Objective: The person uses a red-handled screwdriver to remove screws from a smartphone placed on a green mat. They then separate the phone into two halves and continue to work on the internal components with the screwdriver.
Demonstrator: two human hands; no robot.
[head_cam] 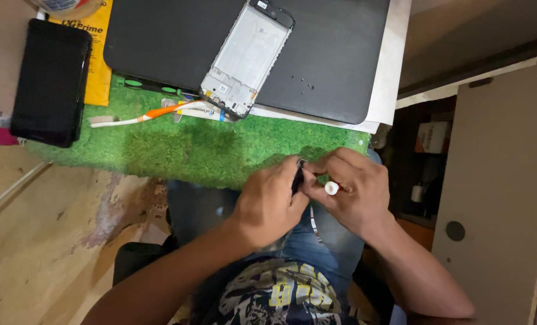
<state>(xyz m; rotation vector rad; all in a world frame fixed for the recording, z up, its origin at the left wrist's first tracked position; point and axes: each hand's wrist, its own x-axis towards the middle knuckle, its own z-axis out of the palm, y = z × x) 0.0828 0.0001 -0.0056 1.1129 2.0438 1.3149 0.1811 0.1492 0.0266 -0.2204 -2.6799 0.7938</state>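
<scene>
Both my hands meet over my lap, just below the front edge of the green turf mat [178, 150]. My left hand [267, 204] pinches a thin dark part [297, 176] that stands nearly upright between the hands. My right hand [353, 189] touches the same dark part with its fingertips and also holds a small white cap or tube tip [332, 188] between its fingers. A disassembled phone frame [246, 57] with a white inner panel lies on the black mat [329, 60] farther up.
A toothbrush with orange and white handle [142, 118] lies on the turf. A black phone [50, 81] rests at the left beside a yellow packet [99, 72]. Tiny screws [304, 82] dot the black mat. A grey cabinet [497, 198] stands at the right.
</scene>
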